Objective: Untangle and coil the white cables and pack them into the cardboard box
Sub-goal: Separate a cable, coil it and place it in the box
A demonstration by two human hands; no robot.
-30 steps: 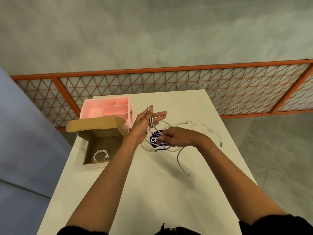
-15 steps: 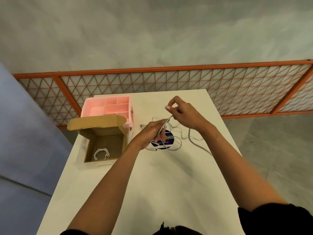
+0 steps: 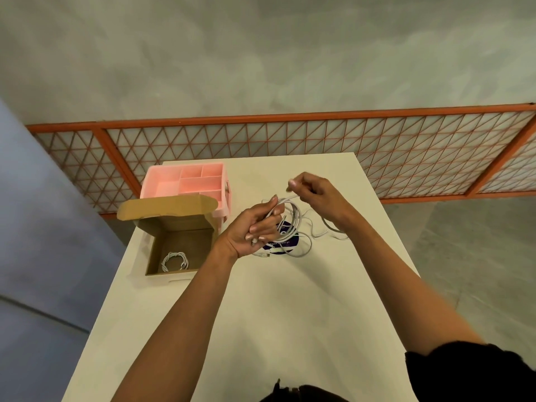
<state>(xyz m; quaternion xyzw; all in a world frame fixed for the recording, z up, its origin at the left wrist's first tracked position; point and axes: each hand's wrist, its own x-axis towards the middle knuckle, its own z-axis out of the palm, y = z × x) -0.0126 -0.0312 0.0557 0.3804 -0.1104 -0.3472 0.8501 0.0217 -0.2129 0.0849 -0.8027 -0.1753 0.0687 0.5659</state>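
My left hand (image 3: 255,227) is raised above the table, its fingers curled round several loops of a white cable (image 3: 293,219). My right hand (image 3: 316,195) pinches the same cable a little farther along and holds it up to the right of the loops. More loose white cable (image 3: 319,232) trails on the table under both hands. The open cardboard box (image 3: 174,242) stands at the left, and one coiled white cable (image 3: 174,261) lies on its bottom.
A pink divided organiser tray (image 3: 188,184) stands behind the box. A round dark blue sticker (image 3: 285,243) lies under the cables. The white table (image 3: 261,314) ends near an orange lattice fence (image 3: 290,137); grey floor lies to the right.
My right hand rose from the table to above the loops, pulling cable with it. My left hand closed round the loops and turned slightly. The loose cable on the table got shorter.
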